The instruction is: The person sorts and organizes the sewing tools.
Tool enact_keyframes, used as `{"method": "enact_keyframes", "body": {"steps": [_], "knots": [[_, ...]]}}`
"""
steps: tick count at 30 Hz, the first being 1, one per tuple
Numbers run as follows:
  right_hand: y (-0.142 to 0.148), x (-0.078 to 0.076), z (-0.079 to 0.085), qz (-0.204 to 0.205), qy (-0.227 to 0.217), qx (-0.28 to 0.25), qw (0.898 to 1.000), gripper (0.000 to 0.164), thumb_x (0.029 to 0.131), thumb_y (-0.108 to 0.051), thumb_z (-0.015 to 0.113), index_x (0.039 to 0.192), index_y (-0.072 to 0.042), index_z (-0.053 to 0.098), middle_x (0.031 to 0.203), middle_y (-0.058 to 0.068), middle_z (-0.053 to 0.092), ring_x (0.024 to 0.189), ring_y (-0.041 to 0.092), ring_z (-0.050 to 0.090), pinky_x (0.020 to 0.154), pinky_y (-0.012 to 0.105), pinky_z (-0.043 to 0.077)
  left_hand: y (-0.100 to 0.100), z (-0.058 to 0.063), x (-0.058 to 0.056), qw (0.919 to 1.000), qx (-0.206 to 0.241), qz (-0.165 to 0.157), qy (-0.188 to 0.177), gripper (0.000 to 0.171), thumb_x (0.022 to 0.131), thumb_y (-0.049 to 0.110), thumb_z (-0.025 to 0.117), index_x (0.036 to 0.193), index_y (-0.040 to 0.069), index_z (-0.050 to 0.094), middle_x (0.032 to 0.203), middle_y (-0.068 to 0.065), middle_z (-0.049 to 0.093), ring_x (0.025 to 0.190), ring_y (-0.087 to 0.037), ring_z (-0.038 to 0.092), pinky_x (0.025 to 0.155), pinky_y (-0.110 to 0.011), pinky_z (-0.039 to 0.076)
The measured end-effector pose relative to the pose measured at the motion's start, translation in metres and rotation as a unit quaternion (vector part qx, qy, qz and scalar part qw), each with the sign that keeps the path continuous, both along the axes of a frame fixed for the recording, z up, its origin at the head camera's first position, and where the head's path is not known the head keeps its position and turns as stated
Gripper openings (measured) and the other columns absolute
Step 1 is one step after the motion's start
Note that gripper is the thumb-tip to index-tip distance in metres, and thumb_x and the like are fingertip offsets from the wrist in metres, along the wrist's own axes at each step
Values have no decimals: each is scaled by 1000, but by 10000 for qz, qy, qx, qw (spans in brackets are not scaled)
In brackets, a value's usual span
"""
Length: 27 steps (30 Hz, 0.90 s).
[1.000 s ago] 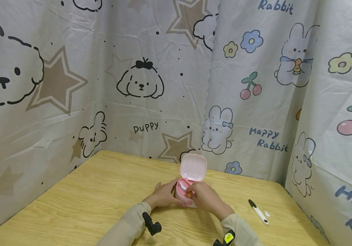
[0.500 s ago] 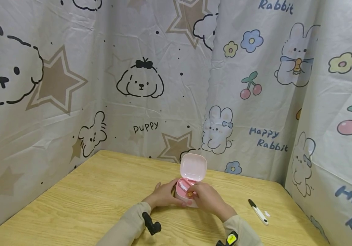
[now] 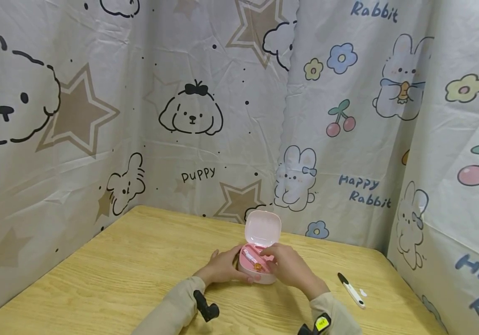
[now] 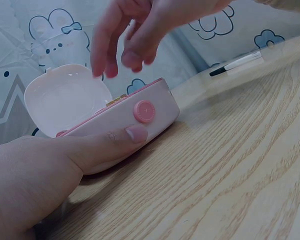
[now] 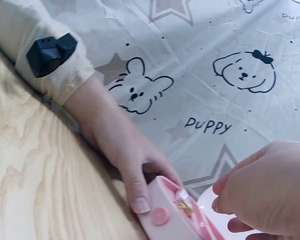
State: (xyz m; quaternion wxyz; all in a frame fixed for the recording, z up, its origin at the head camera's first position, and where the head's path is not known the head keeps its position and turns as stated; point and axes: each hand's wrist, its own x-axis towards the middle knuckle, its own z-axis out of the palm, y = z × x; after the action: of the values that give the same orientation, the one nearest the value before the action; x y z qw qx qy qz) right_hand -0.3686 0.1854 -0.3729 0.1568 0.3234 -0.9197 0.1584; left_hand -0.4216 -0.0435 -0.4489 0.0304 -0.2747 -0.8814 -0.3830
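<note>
A small pink box [image 3: 258,277] with a round pink button on its front stands on the table, its pale lid [image 3: 263,228] raised at the back. My left hand [image 3: 222,266] grips the box's left side, the thumb along the front wall in the left wrist view. Inside the box lies a slim white piece [image 3: 249,255] with an orange-gold ornament [image 3: 258,267] at its near end. Over the box's right part hovers my right hand [image 3: 289,265], fingers loosely bent with nothing between them in the left wrist view [image 4: 135,35].
On the wooden table [image 3: 160,260] to the right lies a black-and-white pen-like tool [image 3: 351,290], with a small white scrap [image 3: 362,292] beside it. Printed curtains [image 3: 206,139] hang around the table's back and sides.
My right hand has let go of the orange-gold ornamented piece, which now lies in the box, and has moved slightly right. The left hand has stayed on the box.
</note>
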Motion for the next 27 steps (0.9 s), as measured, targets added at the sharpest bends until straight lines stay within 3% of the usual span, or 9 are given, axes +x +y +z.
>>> {"method": "enact_keyframes", "body": {"steps": [16,27], "knots": [[57,-3,25,-1121,-180,-308,9931,28,88,-1,80,115,-4,74,117,13,71,91,32,69,78,47,59,0,0,-1,10000,40,-11,0,113,73,60,89,162,16,35,157,-6,48,145,-31,41,115,-74,3],[105,-2,35,-1413,-559,-176,9882,45,89,-2,78,131,2,65,128,27,63,107,45,65,87,57,56,-1,-2,-1,9999,85,-60,-13,113,73,58,90,162,14,35,157,-5,48,145,-29,41,115,-73,4]]}}
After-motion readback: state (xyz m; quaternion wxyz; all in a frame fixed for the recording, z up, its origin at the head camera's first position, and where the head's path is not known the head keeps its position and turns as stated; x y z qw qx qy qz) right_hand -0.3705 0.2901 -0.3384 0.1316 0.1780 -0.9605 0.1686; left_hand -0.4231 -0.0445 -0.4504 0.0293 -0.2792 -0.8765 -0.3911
